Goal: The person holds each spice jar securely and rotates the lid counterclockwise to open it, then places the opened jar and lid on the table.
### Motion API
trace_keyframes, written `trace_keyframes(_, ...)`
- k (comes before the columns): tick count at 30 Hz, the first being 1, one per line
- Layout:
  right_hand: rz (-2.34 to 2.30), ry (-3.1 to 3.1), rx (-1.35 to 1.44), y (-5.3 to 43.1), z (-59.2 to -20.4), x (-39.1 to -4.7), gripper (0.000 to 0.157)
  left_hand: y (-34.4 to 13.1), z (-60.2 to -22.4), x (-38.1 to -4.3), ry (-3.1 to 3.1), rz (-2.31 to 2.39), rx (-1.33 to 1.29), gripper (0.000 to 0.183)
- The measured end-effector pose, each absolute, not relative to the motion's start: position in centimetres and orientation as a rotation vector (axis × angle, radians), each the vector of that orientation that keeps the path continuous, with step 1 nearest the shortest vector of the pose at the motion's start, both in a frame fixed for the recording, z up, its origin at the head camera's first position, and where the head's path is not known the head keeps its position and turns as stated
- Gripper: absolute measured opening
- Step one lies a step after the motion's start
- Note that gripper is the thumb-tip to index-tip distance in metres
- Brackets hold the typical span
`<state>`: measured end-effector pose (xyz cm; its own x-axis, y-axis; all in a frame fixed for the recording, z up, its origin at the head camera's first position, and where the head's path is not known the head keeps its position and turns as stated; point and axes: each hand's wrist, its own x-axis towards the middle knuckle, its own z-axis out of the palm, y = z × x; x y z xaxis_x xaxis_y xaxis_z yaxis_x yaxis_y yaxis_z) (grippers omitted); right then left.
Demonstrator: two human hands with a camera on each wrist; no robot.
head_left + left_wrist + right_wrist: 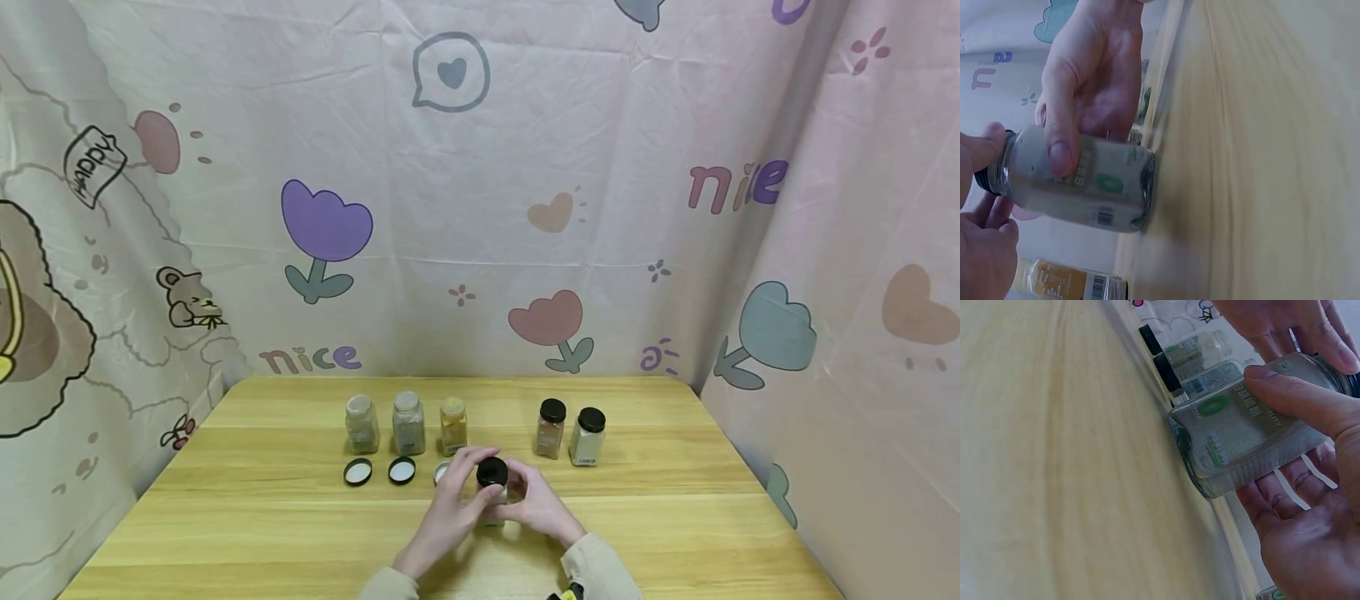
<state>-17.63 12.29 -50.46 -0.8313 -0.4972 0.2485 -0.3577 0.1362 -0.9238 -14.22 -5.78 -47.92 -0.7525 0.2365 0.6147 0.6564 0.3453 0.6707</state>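
Observation:
Near the front middle of the table, both hands are on one clear spice jar [1085,181] with a black lid [492,472] and greyish powder inside. My left hand [450,508] pinches the lid between thumb and fingers. My right hand [538,505] grips the jar's body, its thumb lying across the label in the right wrist view. The jar stands upright, its base close over the tabletop. Just beyond the left hand lies a lid [441,472], partly hidden by the fingers.
Three lidless jars stand at the back left: one pale [362,425], one greyish [408,423], one yellow [453,427]. Before them lie upturned black lids [357,472] [402,471]. Back right stand two black-lidded jars, one pinkish [551,429], one whitish [588,437]. A printed curtain [465,208] hangs behind the wooden table [675,525].

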Motion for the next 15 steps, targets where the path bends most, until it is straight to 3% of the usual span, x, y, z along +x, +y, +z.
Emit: trace_keyframes(15, -1.783, 2.280, -0.809, 12.25, -50.26, -17.52, 0.051, -5.85, -47.90, -14.78, -2.012, -1.440, -0.814, 0.043)
